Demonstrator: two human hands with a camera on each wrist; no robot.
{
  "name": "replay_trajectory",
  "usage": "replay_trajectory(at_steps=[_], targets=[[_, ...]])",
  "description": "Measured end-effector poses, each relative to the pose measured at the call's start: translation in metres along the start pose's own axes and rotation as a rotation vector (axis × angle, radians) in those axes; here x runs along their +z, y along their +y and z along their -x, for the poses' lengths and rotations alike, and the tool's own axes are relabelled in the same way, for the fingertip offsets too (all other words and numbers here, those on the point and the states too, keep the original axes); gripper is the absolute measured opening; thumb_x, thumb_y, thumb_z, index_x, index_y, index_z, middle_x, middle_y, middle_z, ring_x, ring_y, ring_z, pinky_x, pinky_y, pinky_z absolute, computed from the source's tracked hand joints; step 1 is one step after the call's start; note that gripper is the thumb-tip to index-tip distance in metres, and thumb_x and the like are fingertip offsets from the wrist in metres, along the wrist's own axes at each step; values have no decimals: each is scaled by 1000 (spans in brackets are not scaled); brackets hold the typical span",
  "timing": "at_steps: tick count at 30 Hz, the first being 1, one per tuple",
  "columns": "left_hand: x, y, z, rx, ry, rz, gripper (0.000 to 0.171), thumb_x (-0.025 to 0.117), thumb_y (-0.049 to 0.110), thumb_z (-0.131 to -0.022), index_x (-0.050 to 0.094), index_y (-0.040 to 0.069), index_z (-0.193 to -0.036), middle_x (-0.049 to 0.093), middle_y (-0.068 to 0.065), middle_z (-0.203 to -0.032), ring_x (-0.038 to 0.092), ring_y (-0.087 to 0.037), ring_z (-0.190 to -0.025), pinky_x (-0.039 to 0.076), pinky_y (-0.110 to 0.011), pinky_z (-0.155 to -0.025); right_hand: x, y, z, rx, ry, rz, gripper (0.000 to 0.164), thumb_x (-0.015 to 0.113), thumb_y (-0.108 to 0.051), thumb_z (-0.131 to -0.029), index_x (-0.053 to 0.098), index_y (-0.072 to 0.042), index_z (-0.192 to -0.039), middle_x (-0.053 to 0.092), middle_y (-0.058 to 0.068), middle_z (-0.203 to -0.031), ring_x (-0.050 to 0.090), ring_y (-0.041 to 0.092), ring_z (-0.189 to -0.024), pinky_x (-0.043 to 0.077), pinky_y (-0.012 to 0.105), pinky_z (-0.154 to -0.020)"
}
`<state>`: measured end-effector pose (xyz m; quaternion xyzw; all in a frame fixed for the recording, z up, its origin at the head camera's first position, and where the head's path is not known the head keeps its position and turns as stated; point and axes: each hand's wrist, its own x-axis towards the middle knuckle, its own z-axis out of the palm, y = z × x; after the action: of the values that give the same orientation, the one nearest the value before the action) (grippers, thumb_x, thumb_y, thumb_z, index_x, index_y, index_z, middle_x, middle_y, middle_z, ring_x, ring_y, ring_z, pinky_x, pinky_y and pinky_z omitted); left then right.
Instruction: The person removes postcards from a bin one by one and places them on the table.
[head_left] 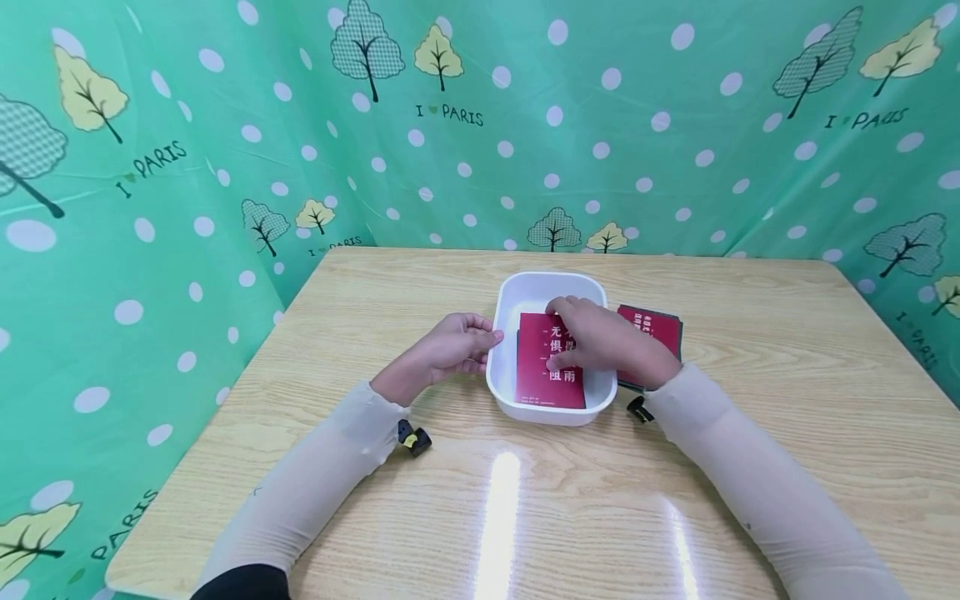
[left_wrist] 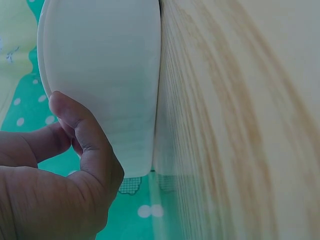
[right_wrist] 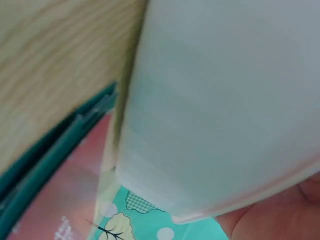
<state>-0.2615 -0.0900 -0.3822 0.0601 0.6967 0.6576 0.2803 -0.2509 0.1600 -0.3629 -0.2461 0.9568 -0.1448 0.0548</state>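
Observation:
A white plastic basin stands on the table. Inside it lies a red notebook with white Chinese characters and a dark edge showing beneath. My right hand reaches over the basin's right side and holds this notebook, thumb and fingers spread across its cover. At the basin's left rim, my left hand grips with the thumb over the edge and the other fingers outside. The left wrist view shows the left thumb right at the rim. In the right wrist view the basin's wall hides most of the right hand.
More red notebooks with dark green edges lie stacked on the wooden table, just right of the basin and partly under the right forearm. A black wrist-worn device hangs by the left sleeve. Green patterned cloth surrounds the table's back.

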Motion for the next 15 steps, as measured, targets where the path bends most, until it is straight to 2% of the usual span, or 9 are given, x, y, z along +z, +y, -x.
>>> replay_trajectory(at_steps=[9,15], targets=[[0,0,0,-1,4,-3,20,58,11,-99,48,0,-112,57,-16,-95,57,-17,-67,53,-27,-58,-8,-5,5,-67,80,-87,66,80,-16,-81,39,-5,-131,52,7,-112,55,17,-96,57,32,-77],[1,-1,-1,2,1,4,21,59,11,-99,48,0,-112,56,-14,-93,57,-16,-65,52,-26,-57,-16,-9,10,-134,103,-159,40,61,-2,-93,38,-4,-126,52,8,-108,55,18,-94,55,34,-79]])
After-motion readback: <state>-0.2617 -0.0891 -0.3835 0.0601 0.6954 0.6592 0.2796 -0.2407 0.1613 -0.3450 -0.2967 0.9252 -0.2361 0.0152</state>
